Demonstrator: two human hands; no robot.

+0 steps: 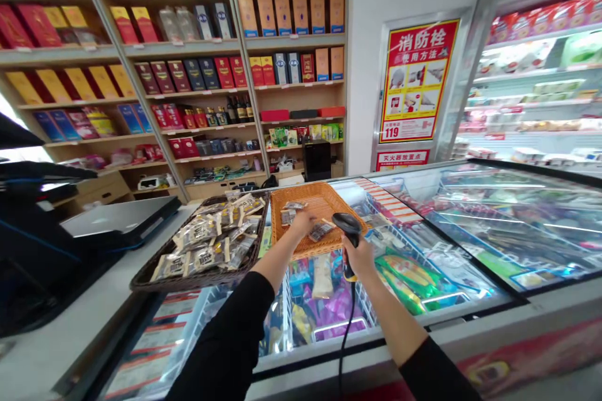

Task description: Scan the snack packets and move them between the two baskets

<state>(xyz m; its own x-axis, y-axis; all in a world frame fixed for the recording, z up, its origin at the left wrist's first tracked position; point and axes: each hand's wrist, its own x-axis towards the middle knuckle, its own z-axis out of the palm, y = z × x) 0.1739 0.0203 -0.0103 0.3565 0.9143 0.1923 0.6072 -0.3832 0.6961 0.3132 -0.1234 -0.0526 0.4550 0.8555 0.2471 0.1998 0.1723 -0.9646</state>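
Black handheld barcode scanner [347, 223] held at a tan wicker tray [324, 202]

The right hand [361, 258] was wrapped round the scanner's grip by the tray's right rim. The left hand [305, 222] reached inside, fingers curled; whether it pinched one of the small clear-plastic packets [321, 230] lying there could not be told. The black cable [345, 338], trailing to the near side, could have snagged if pulled; a bump might have slid the tray over the slick glass-topped freezer surface [545, 310]. Left sat a dark-brown wicker tray [141, 284] heaped with packets; wooden shelves [301, 99] stood far.
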